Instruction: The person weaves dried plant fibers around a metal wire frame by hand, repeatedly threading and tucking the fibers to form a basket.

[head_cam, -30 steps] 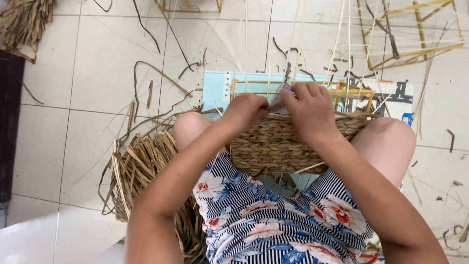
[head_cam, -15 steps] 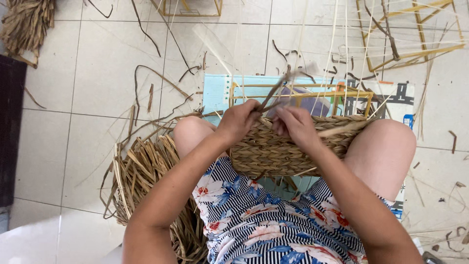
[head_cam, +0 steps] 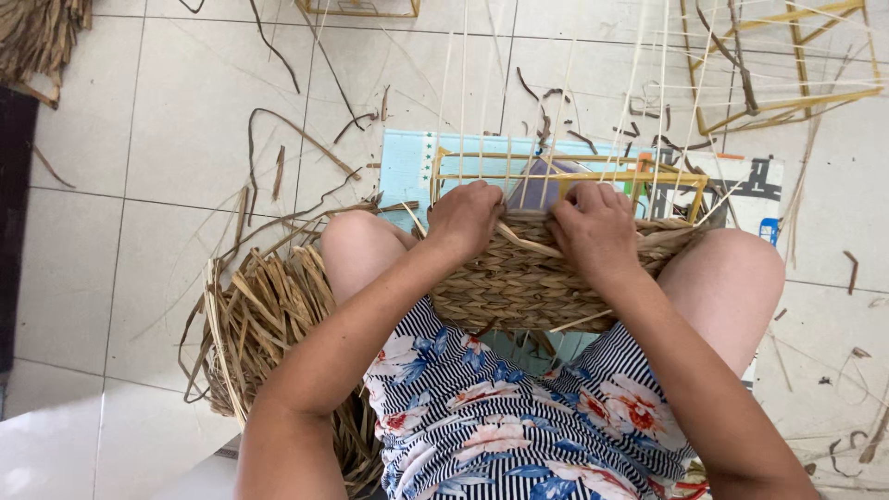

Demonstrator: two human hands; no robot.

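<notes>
Head view: at frame centre, the left hand (head_cam: 466,219) and right hand (head_cam: 593,229), both closed, grip the top edge of a half-woven basket (head_cam: 523,282) resting between the knees; a pile of dry straw (head_cam: 264,324) lies lower left on the tiled floor (head_cam: 167,111).

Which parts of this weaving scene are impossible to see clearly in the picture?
Head view only:
- Fingertips of the left hand and right hand: curled over the rim of the brown woven straw basket.
- Basket's inside and bottom: hidden by its own wall and the lap.
- Yellow wire frame at the top right: cut off by the picture edge.
- Pile of dry straw: partly behind the left arm.
</notes>
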